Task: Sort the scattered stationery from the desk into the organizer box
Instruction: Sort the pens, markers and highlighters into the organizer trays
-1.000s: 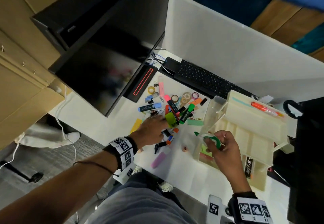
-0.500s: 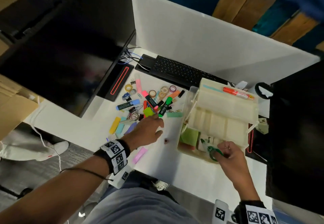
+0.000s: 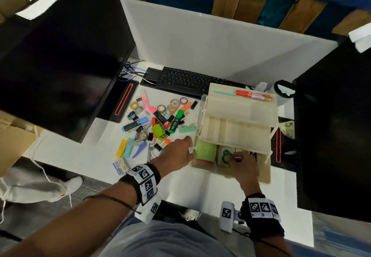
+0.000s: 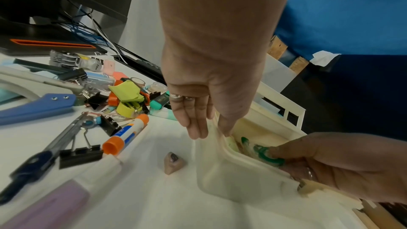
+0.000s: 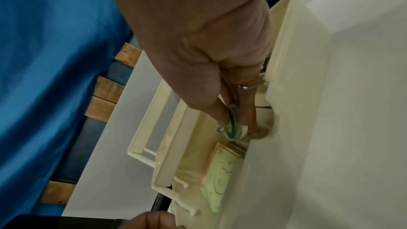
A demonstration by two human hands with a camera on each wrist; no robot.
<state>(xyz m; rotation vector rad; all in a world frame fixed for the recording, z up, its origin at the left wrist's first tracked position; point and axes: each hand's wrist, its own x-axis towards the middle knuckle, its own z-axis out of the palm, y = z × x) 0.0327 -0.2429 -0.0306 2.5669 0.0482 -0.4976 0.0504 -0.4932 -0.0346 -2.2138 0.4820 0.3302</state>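
Observation:
The cream organizer box (image 3: 236, 116) stands open at the desk's right, its upper tray swung up, with a red marker (image 3: 254, 96) on top. My left hand (image 3: 180, 152) holds the box's left wall (image 4: 220, 171), straight fingers outside and thumb inside. My right hand (image 3: 241, 162) reaches into the bottom compartment and pinches a green tape dispenser (image 3: 225, 155), which also shows low in the box as the green dispenser (image 5: 231, 128). A green sticky-note pad (image 3: 204, 152) lies beside it. Scattered stationery (image 3: 158, 122) lies to the box's left.
A black keyboard (image 3: 186, 80) lies behind the pile, and a dark monitor (image 3: 60, 55) overhangs the left. A black object (image 3: 331, 116) stands at the right. A small brown wedge (image 4: 172, 162) and an orange-capped marker (image 4: 125, 133) lie near my left hand.
My left hand left the stationery pile and moved right to the box's wall. My right hand lowered the green tape dispenser into the bottom compartment.

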